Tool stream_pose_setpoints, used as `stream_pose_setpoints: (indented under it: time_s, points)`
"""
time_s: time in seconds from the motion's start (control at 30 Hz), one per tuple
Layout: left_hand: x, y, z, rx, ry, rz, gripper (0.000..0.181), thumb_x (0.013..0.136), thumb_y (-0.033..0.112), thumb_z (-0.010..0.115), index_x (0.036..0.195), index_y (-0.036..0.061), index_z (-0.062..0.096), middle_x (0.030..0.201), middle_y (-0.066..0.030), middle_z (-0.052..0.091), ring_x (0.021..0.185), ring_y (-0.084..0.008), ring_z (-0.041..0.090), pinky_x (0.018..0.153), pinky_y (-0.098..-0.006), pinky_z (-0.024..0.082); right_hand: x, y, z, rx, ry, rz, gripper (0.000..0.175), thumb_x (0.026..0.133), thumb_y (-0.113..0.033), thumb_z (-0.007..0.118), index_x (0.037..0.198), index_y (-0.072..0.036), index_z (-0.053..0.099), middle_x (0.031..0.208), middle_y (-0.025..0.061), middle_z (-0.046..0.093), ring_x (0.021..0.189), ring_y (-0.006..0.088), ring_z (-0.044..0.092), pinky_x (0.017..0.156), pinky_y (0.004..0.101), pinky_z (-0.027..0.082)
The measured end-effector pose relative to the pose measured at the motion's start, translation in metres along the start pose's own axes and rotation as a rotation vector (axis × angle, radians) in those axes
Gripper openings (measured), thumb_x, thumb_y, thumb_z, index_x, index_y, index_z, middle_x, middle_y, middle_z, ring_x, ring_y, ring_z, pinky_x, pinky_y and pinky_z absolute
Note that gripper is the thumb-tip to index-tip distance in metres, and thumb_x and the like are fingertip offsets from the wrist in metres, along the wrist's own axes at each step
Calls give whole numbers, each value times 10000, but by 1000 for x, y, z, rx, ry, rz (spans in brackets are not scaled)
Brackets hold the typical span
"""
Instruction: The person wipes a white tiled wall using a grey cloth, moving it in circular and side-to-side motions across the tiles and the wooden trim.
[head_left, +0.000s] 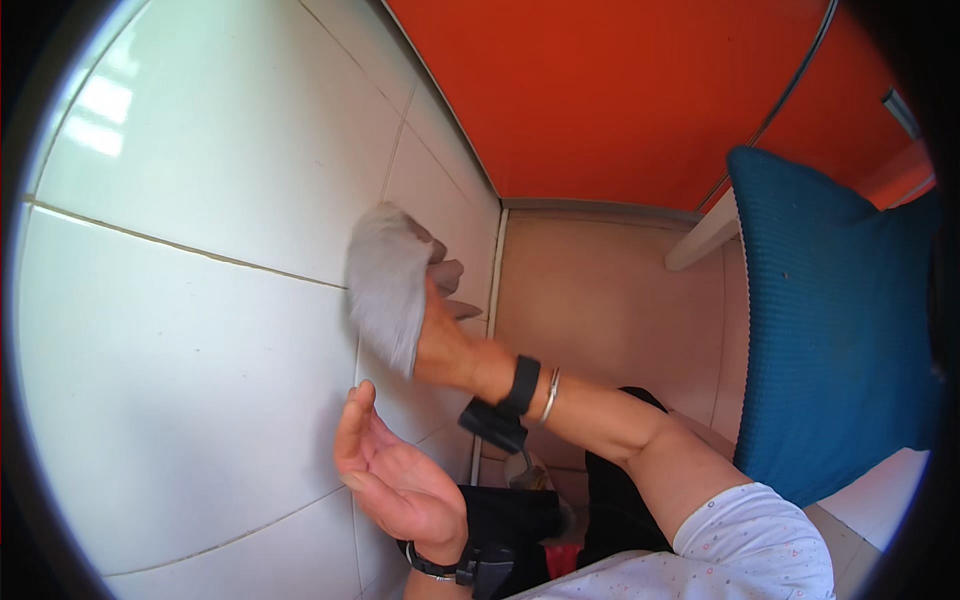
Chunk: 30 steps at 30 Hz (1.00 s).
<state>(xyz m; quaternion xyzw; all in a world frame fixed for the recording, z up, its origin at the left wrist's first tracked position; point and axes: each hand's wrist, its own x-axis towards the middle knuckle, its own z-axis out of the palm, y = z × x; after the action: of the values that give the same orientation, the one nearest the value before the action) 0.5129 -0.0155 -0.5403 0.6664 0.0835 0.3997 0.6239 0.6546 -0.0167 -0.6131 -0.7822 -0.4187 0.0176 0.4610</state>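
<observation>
A grey cloth (386, 289) lies against the white tiled wall (187, 315), slightly blurred, with loose folds at its right side. My right hand (448, 349) reaches into it, the fingers hidden by the fabric; a black strap with a small black device and a silver bangle circle that wrist. Below, my left hand (405, 480) is held near the tiles, palm up and empty, with its fingers slightly curled. It also wears a black strap at the wrist. A gap separates it from the cloth.
An orange cabinet panel (600, 97) meets the wall at the top. On the right stands a chair with a blue ribbed cover (832, 322) and a pale leg (701, 232). Beige floor tiles (600, 300) show between wall and chair.
</observation>
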Motion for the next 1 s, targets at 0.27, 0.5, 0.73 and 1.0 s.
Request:
stream_pose_setpoints:
  time_s: [0.27,0.5,0.73,1.0]
  points:
    - [-3,6,3,-12,6,6,535,974,387,246,1224,-43,444,1260,-218,481,1222,-302,412,1085,-412,230,15,12,-21,314,341,-245,517,787,-113,558,1276,-5,430,1347,244,358,1281,436,258,1083,528,138]
    - [-3,8,-3,-74,-28,25,501,989,337,213,1237,-33,442,1269,-203,479,1244,-282,403,1091,-388,233,-22,-20,28,405,458,-178,485,813,-122,544,1267,4,426,1351,248,347,1285,436,237,1085,529,124]
    - [-6,8,1,-36,21,8,540,978,388,241,1222,-51,439,1257,-224,478,1223,-303,411,1086,-415,230,0,-7,5,61,472,-73,319,800,-88,509,1096,29,538,1131,280,485,1056,417,440,977,503,327]
    - [-5,4,5,-72,1,-15,542,977,392,251,1224,-53,436,1260,-226,474,1227,-306,405,1081,-410,233,9,3,-31,306,329,29,453,805,-54,525,1243,14,426,1275,216,417,1207,348,369,1065,411,246]
